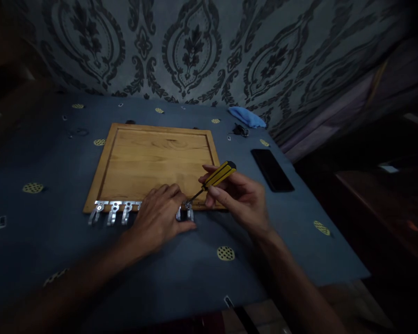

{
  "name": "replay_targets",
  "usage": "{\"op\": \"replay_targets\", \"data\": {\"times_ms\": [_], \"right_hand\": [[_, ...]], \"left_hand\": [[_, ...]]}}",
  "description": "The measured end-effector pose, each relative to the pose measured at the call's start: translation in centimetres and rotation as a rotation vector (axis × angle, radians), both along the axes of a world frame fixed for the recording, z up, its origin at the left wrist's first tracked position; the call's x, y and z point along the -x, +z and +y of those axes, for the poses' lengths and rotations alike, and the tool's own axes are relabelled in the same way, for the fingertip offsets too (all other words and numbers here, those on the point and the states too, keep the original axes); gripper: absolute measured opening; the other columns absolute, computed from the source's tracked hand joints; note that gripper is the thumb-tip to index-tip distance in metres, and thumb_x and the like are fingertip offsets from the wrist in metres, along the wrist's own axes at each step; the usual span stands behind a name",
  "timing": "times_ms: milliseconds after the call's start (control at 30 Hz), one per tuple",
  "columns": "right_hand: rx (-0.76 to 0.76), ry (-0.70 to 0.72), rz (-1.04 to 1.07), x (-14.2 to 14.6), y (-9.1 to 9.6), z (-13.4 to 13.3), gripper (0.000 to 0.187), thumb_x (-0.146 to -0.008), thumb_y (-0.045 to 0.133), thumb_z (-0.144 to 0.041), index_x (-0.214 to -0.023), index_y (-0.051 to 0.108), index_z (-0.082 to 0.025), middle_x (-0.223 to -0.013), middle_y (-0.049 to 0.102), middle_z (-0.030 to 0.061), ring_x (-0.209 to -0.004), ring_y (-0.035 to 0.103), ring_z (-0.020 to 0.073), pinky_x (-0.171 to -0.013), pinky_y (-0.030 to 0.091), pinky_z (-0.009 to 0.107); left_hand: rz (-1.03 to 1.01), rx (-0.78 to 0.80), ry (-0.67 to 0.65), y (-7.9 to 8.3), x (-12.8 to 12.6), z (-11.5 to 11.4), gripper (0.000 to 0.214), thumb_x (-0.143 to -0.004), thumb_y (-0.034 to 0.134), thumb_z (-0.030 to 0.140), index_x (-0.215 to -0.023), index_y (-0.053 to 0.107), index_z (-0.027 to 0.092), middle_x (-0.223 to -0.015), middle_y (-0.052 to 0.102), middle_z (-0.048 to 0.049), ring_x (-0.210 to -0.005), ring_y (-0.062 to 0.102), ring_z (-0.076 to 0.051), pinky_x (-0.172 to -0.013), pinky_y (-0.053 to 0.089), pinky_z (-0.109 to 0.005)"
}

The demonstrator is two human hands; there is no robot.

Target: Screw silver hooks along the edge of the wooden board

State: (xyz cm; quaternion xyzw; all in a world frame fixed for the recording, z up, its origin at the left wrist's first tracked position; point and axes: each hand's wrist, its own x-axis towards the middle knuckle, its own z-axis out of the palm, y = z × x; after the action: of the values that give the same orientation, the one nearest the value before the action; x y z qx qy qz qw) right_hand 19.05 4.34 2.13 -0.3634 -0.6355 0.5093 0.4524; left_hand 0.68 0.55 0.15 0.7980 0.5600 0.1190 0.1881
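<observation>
A framed wooden board (156,160) lies on the table with a row of silver metal hooks (114,212) along its near edge, their ends hanging past the rim. My left hand (160,211) bends over the middle of that row, hiding part of it. Its thumb and fingers close around a metal hook (190,213) toward the right. In my right hand (242,197) is a screwdriver (219,175) with a yellow and black handle, held tilted. The tip of its shaft meets the top of this hook; any screw there is too small to make out.
A black phone (272,170) lies right of the board. Behind it are a small dark bunch, perhaps keys (241,131), and a blue cloth (247,117). The blue patterned tablecloth (285,260) ends at the right, and a patterned wall covering (195,51) rises behind.
</observation>
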Motion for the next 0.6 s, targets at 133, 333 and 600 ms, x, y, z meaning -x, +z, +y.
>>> {"op": "replay_targets", "data": {"times_ms": [133,333,600], "right_hand": [[-0.009,-0.115,0.010,0.38,-0.29,-0.21,0.027,-0.069,0.089,-0.037,-0.083,0.072,-0.020,-0.071,0.069,-0.0017,-0.046,0.057,0.0082,-0.043,0.053,0.021],[-0.080,-0.253,0.061,0.89,-0.72,-0.55,0.028,-0.069,0.088,-0.038,-0.081,0.069,-0.021,-0.070,0.067,-0.0029,-0.047,0.057,0.0089,-0.041,0.055,0.021],[-0.069,-0.253,0.041,0.93,-0.65,-0.34,0.026,-0.069,0.088,-0.032,-0.080,0.067,-0.022,-0.070,0.067,-0.0040,-0.046,0.056,0.0077,-0.042,0.053,0.021]], "left_hand": [[-0.007,0.013,-0.008,0.05,-0.01,0.06,0.047,-0.075,0.084,0.045,-0.109,0.065,0.019,-0.112,0.065,-0.0064,-0.104,0.060,-0.028,-0.091,0.048,-0.043],[-0.022,-0.043,0.005,-0.27,0.05,-0.09,0.042,-0.075,0.083,0.046,-0.104,0.066,0.021,-0.104,0.064,-0.0037,-0.098,0.061,-0.026,-0.089,0.048,-0.041],[-0.016,-0.026,-0.002,-0.21,0.08,-0.07,0.047,-0.073,0.085,0.046,-0.108,0.067,0.019,-0.104,0.064,-0.0046,-0.099,0.061,-0.027,-0.090,0.049,-0.043]]}}
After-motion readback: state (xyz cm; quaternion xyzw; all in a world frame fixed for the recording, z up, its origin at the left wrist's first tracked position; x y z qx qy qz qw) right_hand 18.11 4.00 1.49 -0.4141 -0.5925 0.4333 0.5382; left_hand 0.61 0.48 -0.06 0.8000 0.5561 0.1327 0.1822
